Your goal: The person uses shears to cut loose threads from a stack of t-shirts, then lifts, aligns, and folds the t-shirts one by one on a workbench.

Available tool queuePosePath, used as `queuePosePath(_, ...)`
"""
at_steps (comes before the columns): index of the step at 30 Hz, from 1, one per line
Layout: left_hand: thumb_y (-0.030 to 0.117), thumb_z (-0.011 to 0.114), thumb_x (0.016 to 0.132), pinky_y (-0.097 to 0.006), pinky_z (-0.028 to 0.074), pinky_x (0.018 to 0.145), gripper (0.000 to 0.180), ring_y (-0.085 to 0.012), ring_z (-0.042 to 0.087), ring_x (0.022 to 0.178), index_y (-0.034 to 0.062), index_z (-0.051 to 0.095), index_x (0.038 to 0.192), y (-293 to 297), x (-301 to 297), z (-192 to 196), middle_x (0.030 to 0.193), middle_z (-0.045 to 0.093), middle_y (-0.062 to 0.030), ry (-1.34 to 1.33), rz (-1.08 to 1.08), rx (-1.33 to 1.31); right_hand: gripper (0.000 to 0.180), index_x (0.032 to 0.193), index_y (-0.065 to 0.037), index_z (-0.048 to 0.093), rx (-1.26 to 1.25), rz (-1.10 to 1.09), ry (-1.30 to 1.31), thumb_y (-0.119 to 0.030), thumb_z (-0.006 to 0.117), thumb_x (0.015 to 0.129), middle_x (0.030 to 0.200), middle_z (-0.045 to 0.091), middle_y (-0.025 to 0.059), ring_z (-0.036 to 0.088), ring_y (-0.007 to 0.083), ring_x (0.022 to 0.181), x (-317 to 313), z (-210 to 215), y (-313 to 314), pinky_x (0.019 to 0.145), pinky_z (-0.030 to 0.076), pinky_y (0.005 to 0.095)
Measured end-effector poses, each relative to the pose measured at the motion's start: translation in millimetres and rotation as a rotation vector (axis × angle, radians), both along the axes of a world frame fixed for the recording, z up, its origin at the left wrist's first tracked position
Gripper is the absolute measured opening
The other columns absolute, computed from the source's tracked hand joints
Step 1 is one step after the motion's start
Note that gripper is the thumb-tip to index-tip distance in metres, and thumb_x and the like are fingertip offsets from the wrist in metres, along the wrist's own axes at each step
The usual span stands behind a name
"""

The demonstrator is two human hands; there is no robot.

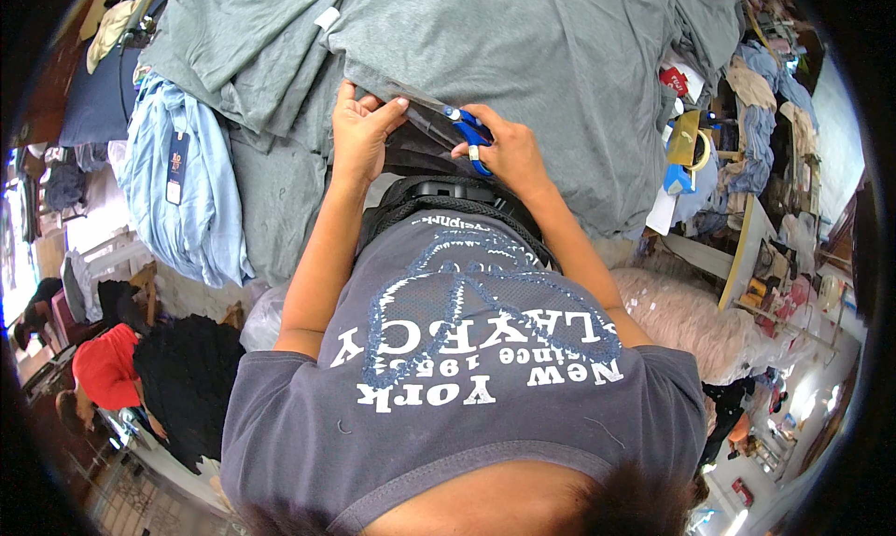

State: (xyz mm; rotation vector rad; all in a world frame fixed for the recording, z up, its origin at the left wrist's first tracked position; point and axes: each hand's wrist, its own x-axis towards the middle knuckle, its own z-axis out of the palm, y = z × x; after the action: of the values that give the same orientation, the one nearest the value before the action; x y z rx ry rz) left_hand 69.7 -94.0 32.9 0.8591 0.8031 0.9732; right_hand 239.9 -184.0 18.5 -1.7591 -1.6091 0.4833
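Observation:
A pile of grey T-shirts (523,41) lies spread over the table in front of me. My left hand (362,130) pinches the near hem of a grey shirt (411,97) and holds it taut. My right hand (504,149) grips small blue-handled scissors (469,131), whose blades point left along that hem toward my left hand. Below the hands are my dark printed shirt and a black strap at my waist.
A light blue garment with a hang tag (182,186) hangs off the table's left side. Cluttered work stations with yellow and blue items (686,153) stand on the right. A pink fluffy bundle (681,312) lies lower right. A person in red (107,363) sits lower left.

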Motion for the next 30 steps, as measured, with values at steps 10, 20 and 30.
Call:
queuePosePath(10, -0.002, 0.062, 0.071, -0.027, 0.046, 0.073, 0.049, -0.0153, 0.056, 0.085, 0.0031, 0.040, 0.115, 10, -3, -4, 0.100, 0.056, -0.0099, 0.005, -0.074, 0.056, 0.048, 0.101, -0.007, 0.053, -0.087, -0.413, 0.182, -0.024, 0.075, 0.062, 0.072, 0.060, 0.0136, 0.057, 0.0253, 0.060, 24, 6, -44, 0.056, 0.044, 0.0321)
queuePosePath(20, -0.005, 0.051, 0.077, -0.027, 0.043, 0.078, 0.037, -0.0150, 0.053, 0.092, -0.0003, 0.045, 0.114, 64, -31, -16, 0.101, 0.055, -0.0081, 0.486, -0.211, 0.643, 0.035, 0.101, -0.004, 0.045, 0.067, -1.106, 0.280, -0.002, 0.066, 0.073, 0.077, 0.060, 0.0073, 0.057, 0.0099, 0.068, 89, -42, -213, 0.055, 0.045, 0.0200)
queuePosePath(30, 0.012, 0.060, 0.072, -0.057, 0.010, 0.097, 0.037, -0.0151, 0.043, 0.112, 0.0151, 0.052, 0.107, 126, -46, 27, 0.111, 0.052, 0.0025, 1.754, -0.101, 1.664, 0.033, 0.095, -0.012, 0.052, 0.255, -1.057, 1.027, -0.013, 0.071, 0.069, 0.082, 0.050, -0.0012, 0.051, 0.0095, 0.069, 91, 19, -236, 0.048, 0.039, 0.0230)
